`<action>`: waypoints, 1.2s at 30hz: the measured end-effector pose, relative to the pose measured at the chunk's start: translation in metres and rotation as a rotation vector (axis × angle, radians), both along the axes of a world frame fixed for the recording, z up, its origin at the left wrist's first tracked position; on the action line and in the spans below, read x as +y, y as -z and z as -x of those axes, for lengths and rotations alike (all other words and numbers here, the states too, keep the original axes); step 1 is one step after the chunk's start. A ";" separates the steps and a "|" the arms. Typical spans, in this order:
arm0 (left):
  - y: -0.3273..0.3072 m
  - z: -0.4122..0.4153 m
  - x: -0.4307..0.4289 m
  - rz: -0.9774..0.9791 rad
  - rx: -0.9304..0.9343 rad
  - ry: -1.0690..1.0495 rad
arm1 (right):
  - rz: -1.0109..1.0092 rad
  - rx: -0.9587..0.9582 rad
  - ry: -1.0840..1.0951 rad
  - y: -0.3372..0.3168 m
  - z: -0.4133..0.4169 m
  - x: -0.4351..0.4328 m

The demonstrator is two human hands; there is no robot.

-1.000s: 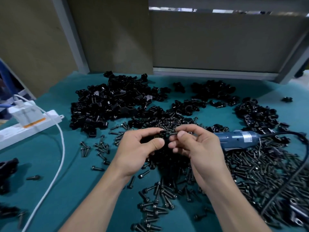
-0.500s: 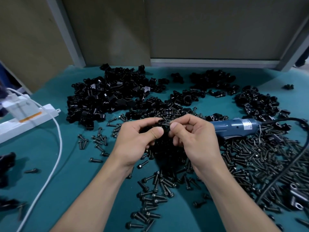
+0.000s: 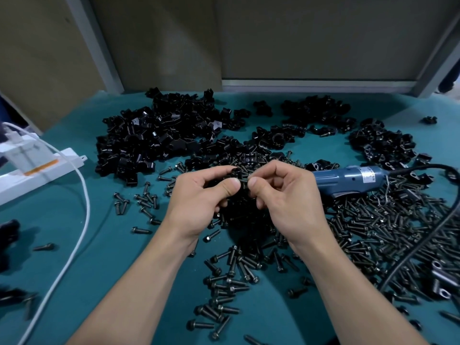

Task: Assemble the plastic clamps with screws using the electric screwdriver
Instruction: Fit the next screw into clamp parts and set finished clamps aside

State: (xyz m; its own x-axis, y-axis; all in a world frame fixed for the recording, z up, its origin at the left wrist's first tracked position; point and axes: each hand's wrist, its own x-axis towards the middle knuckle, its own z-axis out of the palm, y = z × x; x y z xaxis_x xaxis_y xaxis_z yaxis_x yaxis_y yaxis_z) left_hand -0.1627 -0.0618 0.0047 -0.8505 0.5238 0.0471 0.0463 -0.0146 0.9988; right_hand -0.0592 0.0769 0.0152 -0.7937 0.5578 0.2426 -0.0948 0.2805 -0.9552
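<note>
Now, clamp: you hold one black plastic clamp (image 3: 235, 173) up off the table, in the middle of the view, between your two hands.
Screw: a small dark screw (image 3: 245, 181) sits at the clamp's right side, touching it; how far it is in, you cannot tell from this view.
Left hand: your left hand (image 3: 199, 202) grasps the clamp, thumb across its front and fingers curled behind it.
Right hand: your right hand (image 3: 286, 202) pinches the screw between thumb and forefinger, the other fingers curled under.
Electric screwdriver: the blue electric screwdriver (image 3: 348, 176) lies on its side just right of your right hand, untouched, with its tip end hidden behind the hand.
Black cord: a black cord (image 3: 423, 240) runs from the screwdriver's far end and curves down over the screws.
Loose screws: loose screws (image 3: 373, 225) cover the table below and to the right of your hands.
Clamp heap: a clamp heap (image 3: 161, 140) lies beyond your hands to the left, with smaller clusters to the right.
Table: the table (image 3: 99, 257) has a teal top.
Power strip: a white power strip (image 3: 37, 168) lies at the left edge, and a white cable (image 3: 82, 220) curves from it toward you.
</note>
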 end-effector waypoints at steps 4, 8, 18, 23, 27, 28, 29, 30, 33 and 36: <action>0.000 -0.001 0.000 0.060 0.047 0.032 | -0.044 -0.013 -0.002 -0.001 0.000 -0.002; -0.001 0.001 -0.003 0.085 0.141 -0.013 | -0.142 -0.067 0.027 0.000 0.000 -0.009; -0.001 -0.003 -0.001 0.102 0.188 -0.013 | -0.175 -0.168 0.046 -0.007 -0.003 -0.013; 0.001 -0.001 -0.001 0.088 0.155 -0.020 | -0.195 -0.159 0.017 -0.008 -0.001 -0.014; -0.001 -0.004 -0.001 0.108 0.221 -0.009 | -0.236 -0.161 0.077 -0.005 0.000 -0.016; -0.002 -0.005 0.000 0.111 0.232 -0.025 | -0.211 -0.159 0.059 -0.004 -0.001 -0.014; -0.002 -0.005 0.000 0.115 0.237 -0.039 | -0.184 -0.156 0.031 -0.005 -0.002 -0.013; -0.003 -0.005 0.001 0.118 0.237 -0.048 | -0.164 -0.157 0.003 -0.006 -0.003 -0.012; -0.004 -0.007 0.001 0.101 0.235 -0.050 | -0.202 -0.161 -0.005 -0.006 0.000 -0.014; -0.006 -0.008 0.000 0.095 0.274 -0.021 | -0.192 -0.164 0.041 -0.005 0.003 -0.016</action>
State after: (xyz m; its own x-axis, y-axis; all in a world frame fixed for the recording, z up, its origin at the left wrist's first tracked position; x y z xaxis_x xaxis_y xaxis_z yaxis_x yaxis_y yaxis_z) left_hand -0.1545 -0.0619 0.0104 -0.8235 0.5192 0.2286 0.3144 0.0821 0.9457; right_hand -0.0620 0.0614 0.0205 -0.8088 0.5465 0.2174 0.0722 0.4591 -0.8855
